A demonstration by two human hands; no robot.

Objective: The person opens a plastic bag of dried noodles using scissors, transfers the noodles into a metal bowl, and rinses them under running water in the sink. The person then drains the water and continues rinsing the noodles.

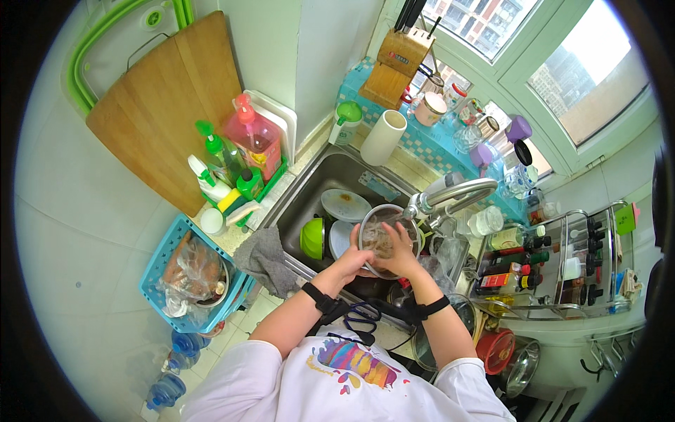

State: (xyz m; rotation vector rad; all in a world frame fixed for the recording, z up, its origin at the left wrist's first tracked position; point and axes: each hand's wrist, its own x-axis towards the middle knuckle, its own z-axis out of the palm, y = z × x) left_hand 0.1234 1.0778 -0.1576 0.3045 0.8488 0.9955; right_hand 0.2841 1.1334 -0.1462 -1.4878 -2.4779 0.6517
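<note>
Under the curved metal faucet (457, 194), a round bowl (360, 240) with a pale rim is held above the sink. Pale, stringy food (375, 232) lies in it, in what looks like water. My left hand (354, 260) grips the bowl's near left side, with some fingers underneath. Inside the bowl, the spread fingers of my right hand (394, 249) touch the food. Beneath and beside the bowl, the stainless steel sink (311, 182) contains a stained plate (346, 205), a green bowl (312, 238) and another white dish (340, 237), partly hidden by the bowl.
A grey cloth (268, 259) hangs over the sink's left edge, near soap bottles (256, 140). Behind the sink are a white cylindrical container (384, 138) and a knife block (396, 68). A bottle rack (548, 264) stands right. A blue basket (153, 282) sits left.
</note>
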